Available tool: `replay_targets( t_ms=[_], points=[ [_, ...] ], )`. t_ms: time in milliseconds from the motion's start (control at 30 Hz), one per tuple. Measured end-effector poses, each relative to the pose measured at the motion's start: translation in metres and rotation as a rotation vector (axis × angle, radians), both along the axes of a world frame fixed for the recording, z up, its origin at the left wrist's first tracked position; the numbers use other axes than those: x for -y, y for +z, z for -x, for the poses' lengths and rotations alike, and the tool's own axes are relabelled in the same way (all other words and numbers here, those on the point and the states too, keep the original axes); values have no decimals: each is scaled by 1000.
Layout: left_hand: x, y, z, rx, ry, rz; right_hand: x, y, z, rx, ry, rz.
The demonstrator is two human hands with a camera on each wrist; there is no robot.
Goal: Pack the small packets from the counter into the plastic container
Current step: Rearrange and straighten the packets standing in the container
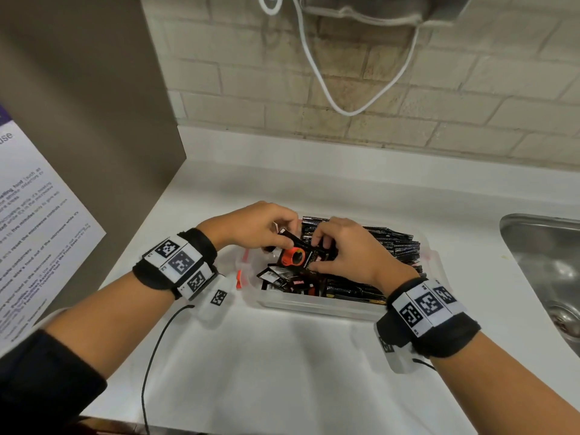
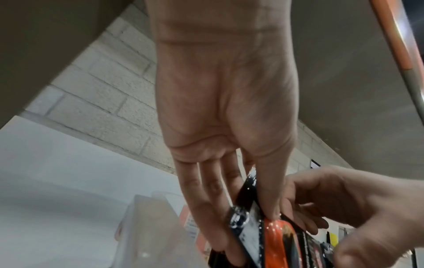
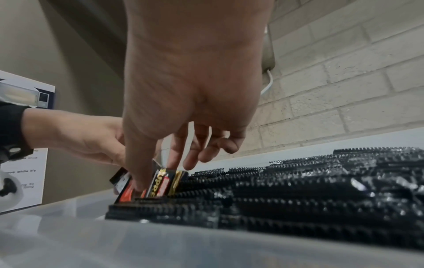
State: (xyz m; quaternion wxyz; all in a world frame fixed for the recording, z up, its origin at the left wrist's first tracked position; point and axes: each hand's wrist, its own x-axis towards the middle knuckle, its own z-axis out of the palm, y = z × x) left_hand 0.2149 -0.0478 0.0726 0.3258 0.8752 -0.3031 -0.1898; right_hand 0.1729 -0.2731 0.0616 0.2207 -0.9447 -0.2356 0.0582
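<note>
A clear plastic container [image 1: 314,304] sits on the white counter, packed with black packets [image 1: 389,246] standing in rows on its right and lying loose on its left. Both hands are over its left half, holding a small stack of black-and-orange packets [image 1: 298,255]. My left hand [image 1: 270,227] pinches the stack's far left end between thumb and fingers [image 2: 270,204]. My right hand [image 1: 332,246] grips its right end, the thumb [image 3: 137,174] pressed on the packets [image 3: 160,185]. The stack [image 2: 275,235] stands just above the loose packets.
A steel sink [image 1: 546,271] is set into the counter at the right. A brown panel [image 1: 81,120] with a printed notice [image 1: 37,221] stands at the left. A white cable [image 1: 329,86] hangs on the brick wall behind. A black cord [image 1: 153,356] trails across the front counter.
</note>
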Motion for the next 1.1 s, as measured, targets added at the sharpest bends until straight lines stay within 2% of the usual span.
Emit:
replay_targets(
  t_ms=[133,333,600,800,1000,1100],
  points=[
    [-3,2,1,-119,53,64,1,0,-2,-8,-12,-87],
    [-8,3,1,-212,57,60,3,3,0,-4,-19,-137],
    [-5,3,-2,-20,8,-173,2,6,3,34,-13,-213],
    [-7,11,-3,46,6,-182,3,7,2,71,3,-226],
    [-7,11,-4,105,60,-100,0,11,0,70,120,-65],
    [-8,10,-4,-27,107,11,-7,9,1,97,196,89]
  ],
)
